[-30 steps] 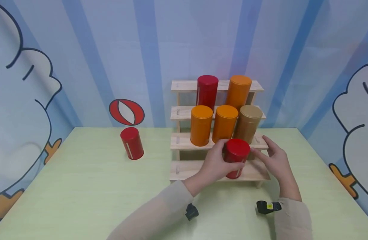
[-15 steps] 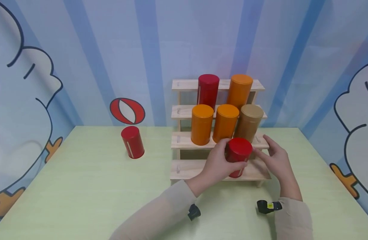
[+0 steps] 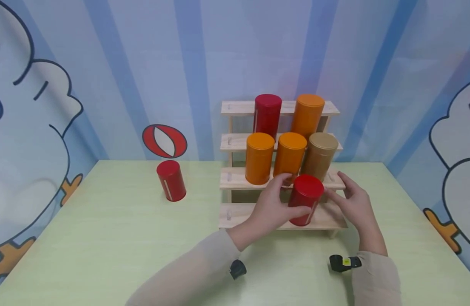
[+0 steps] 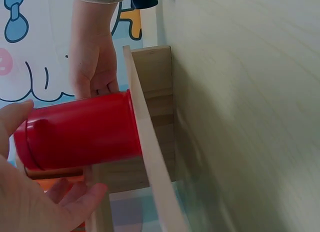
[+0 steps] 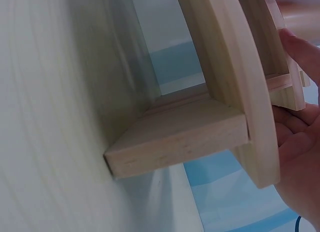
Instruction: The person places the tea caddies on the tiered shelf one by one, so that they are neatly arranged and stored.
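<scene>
A red canister [image 3: 306, 199] stands on the lowest step of the wooden tiered rack [image 3: 238, 214]. My left hand [image 3: 267, 212] is spread around its left side; in the left wrist view this hand's lower fingers [image 4: 75, 199] stand apart from the canister's wall. At the rack's right end, my right hand [image 3: 355, 206] holds the end of the second step from the bottom, its thumb [image 5: 300, 47] on the board's edge and the other fingers around the end. Two orange canisters [image 3: 259, 159] and a gold canister [image 3: 320, 157] stand on the second step, just behind the red one.
Higher up stand a dark red canister [image 3: 267, 117] and another orange canister [image 3: 308, 114]. A further red canister [image 3: 171, 180] sits on the pale green table [image 3: 104, 238], left of the rack. A blue striped backdrop [image 3: 242, 51] rises behind.
My left hand has loosened from the red canister, its fingers parting from the wall and shifting slightly left. The right hand keeps its place at the rack's end.
</scene>
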The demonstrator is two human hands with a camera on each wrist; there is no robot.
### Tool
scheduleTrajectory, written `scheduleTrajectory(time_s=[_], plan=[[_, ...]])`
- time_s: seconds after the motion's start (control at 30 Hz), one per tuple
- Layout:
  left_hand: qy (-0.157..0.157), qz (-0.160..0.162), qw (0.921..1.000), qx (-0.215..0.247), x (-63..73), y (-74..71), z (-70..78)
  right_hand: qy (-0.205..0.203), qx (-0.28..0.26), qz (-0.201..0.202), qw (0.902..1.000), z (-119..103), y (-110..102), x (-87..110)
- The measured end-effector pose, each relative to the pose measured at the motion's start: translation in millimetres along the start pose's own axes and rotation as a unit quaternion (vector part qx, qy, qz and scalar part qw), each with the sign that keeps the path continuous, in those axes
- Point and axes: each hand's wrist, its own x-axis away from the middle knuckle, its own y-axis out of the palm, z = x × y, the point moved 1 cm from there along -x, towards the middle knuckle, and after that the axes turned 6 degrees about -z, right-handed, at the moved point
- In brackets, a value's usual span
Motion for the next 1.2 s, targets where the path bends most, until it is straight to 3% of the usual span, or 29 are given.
scheduleTrajectory(time_s=[0.2,0.5,0.7,0.87,1.2], plan=[[-0.007,-0.003,0.9999,-0.011,15.6,-21.7,3.2,-0.006,-0.003,0.001,1.0,0,0,0.4],[0.028,0.011,0.9982,-0.052,42.4,-67.2,-3.1,-0.002,-0.006,0.001,1.0,0,-1,1.2],[0.042,0.045,0.9938,-0.092,58.7,-102.2,-7.9,-0.004,-0.005,0.001,1.0,1,-1,1.8],[0.048,0.093,0.9869,-0.123,68.8,-132.3,-11.2,-0.006,-0.005,0.001,1.0,1,0,1.4],[0.051,0.156,0.9785,-0.125,81.7,-179.1,-25.3,-0.004,-0.001,0.0,1.0,1,-1,0.8]])
